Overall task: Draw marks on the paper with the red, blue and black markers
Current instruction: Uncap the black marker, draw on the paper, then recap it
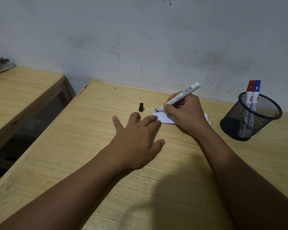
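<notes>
Your right hand (186,113) fingers grip black marker (179,97), tip on paper (165,117) near red, blue marks. Left hand (136,138) fingers spread, pinning paper to tabletop (106,163). Red marker (250,95), blue marker (257,95) capped in mesh cup (236,125); black cap (141,107) beside paper. Judgement: last colour under way.

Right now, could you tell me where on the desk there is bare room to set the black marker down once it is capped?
The widest bare wood is the near desk between the forearms. A smaller patch lies behind the black cap, toward the wall. It is crowded where the right hand works the marker on the paper, and beside the mesh cup.
</notes>
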A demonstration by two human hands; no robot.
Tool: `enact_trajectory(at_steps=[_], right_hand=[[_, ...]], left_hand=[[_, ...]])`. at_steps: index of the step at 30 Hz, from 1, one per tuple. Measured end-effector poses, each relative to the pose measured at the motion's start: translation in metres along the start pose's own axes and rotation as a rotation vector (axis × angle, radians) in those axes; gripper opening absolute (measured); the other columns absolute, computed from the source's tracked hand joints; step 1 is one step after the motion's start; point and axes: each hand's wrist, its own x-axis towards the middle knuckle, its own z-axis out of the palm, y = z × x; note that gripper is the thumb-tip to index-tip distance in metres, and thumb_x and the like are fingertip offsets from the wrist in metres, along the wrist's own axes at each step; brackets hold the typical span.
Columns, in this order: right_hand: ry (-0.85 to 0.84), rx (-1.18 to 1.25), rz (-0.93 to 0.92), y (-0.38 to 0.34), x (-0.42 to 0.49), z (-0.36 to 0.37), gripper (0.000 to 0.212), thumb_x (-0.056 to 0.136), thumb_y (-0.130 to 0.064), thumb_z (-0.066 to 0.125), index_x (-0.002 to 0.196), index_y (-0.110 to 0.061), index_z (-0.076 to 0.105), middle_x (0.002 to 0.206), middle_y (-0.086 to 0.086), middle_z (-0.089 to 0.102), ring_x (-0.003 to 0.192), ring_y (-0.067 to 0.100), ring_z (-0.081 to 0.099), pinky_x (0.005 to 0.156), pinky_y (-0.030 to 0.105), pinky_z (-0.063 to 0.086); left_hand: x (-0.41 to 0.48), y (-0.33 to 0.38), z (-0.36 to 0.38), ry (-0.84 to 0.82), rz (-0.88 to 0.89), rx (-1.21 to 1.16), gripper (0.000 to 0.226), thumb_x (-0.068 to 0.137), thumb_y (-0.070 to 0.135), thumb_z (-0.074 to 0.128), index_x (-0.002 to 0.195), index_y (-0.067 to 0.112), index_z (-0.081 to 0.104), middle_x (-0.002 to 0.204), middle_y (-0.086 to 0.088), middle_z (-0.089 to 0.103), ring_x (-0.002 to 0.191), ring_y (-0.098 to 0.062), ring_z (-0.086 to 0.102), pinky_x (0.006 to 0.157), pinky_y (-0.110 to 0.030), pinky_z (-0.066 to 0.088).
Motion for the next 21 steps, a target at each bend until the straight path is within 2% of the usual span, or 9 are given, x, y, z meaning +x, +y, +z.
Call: enact_trajectory(at_steps=[6, 12, 17, 21], right_hand=[[-0.023, 0.003, -0.011, -0.004, -0.002, -0.003, 0.007, 0.083, -0.009, 0.076, 0.089, -0.011, 0.072, 0.089, 0.005, 0.076, 0.081, 0.012, 0.072, 0.065, 0.013, 0.054], [-0.038, 0.019, -0.012, -0.003, -0.003, -0.003, 0.009, 0.082, -0.010, 0.077, 0.089, -0.009, 0.071, 0.090, 0.007, 0.076, 0.083, 0.015, 0.073, 0.068, 0.019, 0.056], [0.125, 0.193, -0.073, -0.006, -0.009, -0.002, 0.012, 0.084, 0.000, 0.075, 0.094, 0.002, 0.068, 0.083, 0.004, 0.071, 0.074, 0.002, 0.070, 0.067, 0.013, 0.053], [0.222, 0.173, -0.160, -0.012, -0.020, 0.000, 0.014, 0.083, -0.001, 0.078, 0.094, -0.002, 0.069, 0.084, -0.001, 0.070, 0.079, -0.001, 0.069, 0.068, 0.011, 0.055]], left_hand=[[0.000, -0.001, 0.000, 0.002, 0.003, 0.000, 0.059, 0.097, 0.060, 0.031, 0.149, 0.031, 0.031, 0.161, 0.015, 0.021, 0.144, -0.021, 0.015, 0.106, -0.079, 0.011], [0.000, -0.001, 0.001, -0.001, -0.002, 0.007, 0.058, 0.097, 0.060, 0.031, 0.147, 0.030, 0.033, 0.161, 0.015, 0.021, 0.143, -0.021, 0.016, 0.105, -0.080, 0.011], [0.000, -0.002, 0.004, 0.031, 0.005, 0.008, 0.057, 0.097, 0.060, 0.031, 0.145, 0.031, 0.035, 0.159, 0.016, 0.023, 0.141, -0.021, 0.018, 0.105, -0.078, 0.013], [-0.001, -0.007, 0.005, 0.102, 0.038, -0.035, 0.058, 0.093, 0.065, 0.036, 0.144, 0.038, 0.034, 0.158, 0.016, 0.026, 0.140, -0.020, 0.023, 0.107, -0.074, 0.016]])
